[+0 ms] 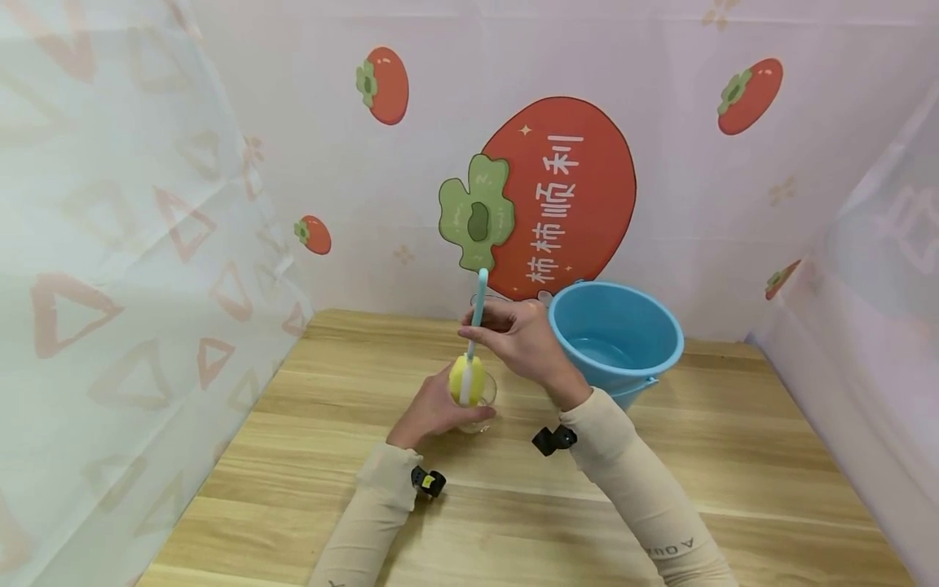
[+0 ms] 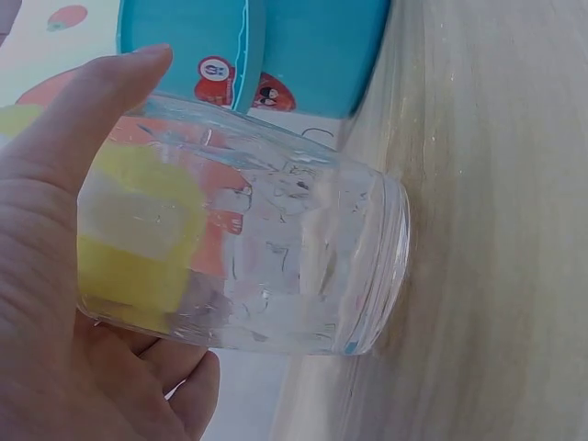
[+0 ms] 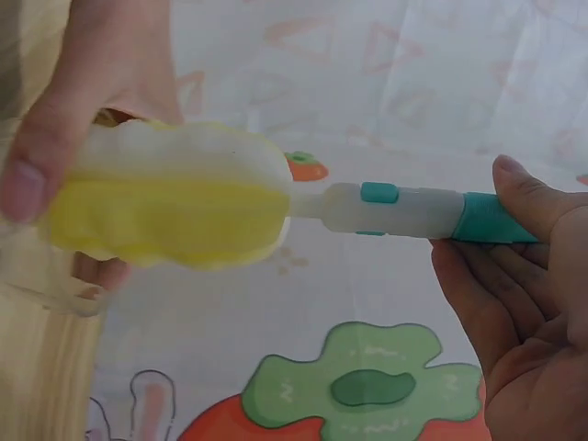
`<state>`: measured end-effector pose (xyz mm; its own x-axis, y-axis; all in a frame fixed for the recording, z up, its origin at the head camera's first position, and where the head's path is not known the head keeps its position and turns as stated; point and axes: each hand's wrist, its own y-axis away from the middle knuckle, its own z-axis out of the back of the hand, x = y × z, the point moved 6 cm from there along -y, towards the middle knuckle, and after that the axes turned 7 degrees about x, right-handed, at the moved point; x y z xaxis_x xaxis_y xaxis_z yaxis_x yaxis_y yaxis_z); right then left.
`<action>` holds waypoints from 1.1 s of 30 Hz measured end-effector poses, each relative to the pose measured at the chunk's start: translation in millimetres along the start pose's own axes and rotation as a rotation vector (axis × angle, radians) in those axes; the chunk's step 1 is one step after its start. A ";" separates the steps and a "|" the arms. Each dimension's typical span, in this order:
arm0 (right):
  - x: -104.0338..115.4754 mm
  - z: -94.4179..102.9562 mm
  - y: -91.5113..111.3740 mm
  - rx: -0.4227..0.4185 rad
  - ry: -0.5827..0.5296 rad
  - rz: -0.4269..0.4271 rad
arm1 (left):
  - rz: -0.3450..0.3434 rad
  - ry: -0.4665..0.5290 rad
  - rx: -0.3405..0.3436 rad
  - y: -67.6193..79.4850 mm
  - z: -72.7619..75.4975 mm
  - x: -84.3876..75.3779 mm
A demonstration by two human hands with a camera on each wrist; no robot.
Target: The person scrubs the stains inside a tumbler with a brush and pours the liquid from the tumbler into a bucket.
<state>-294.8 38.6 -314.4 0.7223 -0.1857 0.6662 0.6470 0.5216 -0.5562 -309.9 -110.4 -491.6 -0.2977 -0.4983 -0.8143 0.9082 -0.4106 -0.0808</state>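
Note:
My left hand (image 1: 433, 405) grips a clear glass (image 2: 276, 239) round its side, thumb on one side and fingers on the other. In the left wrist view the glass base is at the wood tabletop. A sponge brush (image 3: 175, 202) with a yellow and white head stands upright, the lower part of its head inside the glass. My right hand (image 1: 524, 338) pinches the teal part of the brush handle (image 3: 491, 217) between thumb and fingers, above the head. The handle's hooked light-blue top rises past my right hand in the head view.
A light-blue bucket (image 1: 631, 318) stands at the back right, beside my right hand. Something clear (image 1: 544, 297) shows partly behind that hand, its kind hidden. The wood table (image 1: 352, 350) meets a printed curtain (image 1: 330, 122) at the back and sides.

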 end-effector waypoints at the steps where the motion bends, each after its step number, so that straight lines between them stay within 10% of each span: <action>1: -1.7 -2.3 0.3 0.007 -0.002 -0.009 | 0.004 0.000 0.000 0.2 0.3 0.3; 9: -24.0 -26.3 10.8 0.051 0.044 -0.078 | 0.037 0.031 0.029 1.5 -1.9 4.1; 21: 6.2 4.8 -3.4 0.009 -0.032 -0.049 | -0.019 0.001 0.015 0.2 1.8 -2.4; 33: -23.6 -19.1 13.0 0.080 0.086 -0.130 | 0.042 0.003 0.013 2.6 0.5 -0.5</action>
<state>-298.8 33.9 -346.8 0.6543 -0.3250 0.6829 0.7174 0.5525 -0.4244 -307.6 -111.5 -491.1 -0.2584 -0.5132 -0.8184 0.9160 -0.3992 -0.0389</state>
